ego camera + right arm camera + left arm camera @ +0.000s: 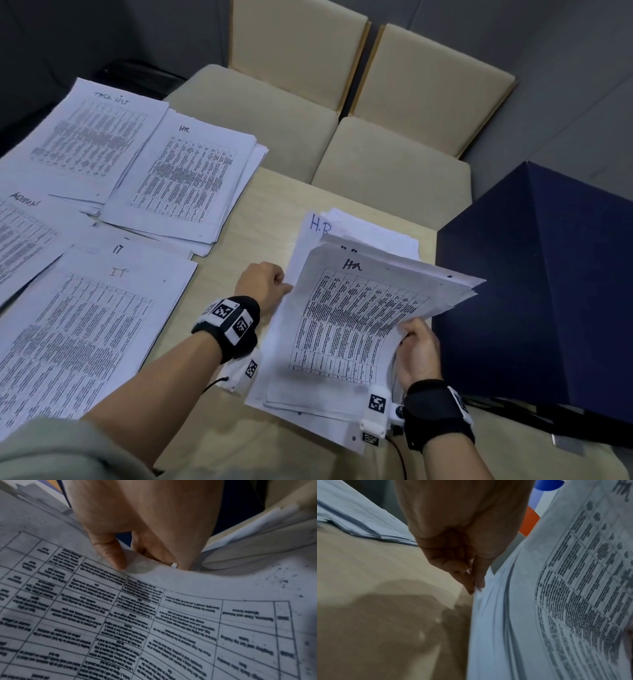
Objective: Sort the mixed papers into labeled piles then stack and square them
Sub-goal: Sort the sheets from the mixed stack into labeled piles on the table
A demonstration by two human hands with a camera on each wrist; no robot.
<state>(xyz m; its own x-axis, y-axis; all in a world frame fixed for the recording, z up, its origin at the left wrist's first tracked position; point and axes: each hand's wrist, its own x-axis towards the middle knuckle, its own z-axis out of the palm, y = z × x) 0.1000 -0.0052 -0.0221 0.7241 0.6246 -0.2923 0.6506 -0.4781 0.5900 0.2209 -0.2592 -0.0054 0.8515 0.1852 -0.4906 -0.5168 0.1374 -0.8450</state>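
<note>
A loose bundle of printed sheets marked HR [356, 318] is lifted off the table between both hands, its top corners fanned out. My left hand [265, 286] pinches the bundle's left edge with thumb and fingertips [473, 584]. My right hand [419, 346] grips the right edge, thumb [113, 555] on the top sheet [154, 615] and fingers curled underneath. Sorted piles lie to the left: HR [186, 181], TASK LIST [87, 137], ADMIN [24, 236] and IT [82, 325].
A dark blue box [541, 284] stands right beside the held bundle. Two beige chairs [342, 102] are pushed against the wooden table [253, 219] at its far edge. Bare wood shows between the piles and the bundle.
</note>
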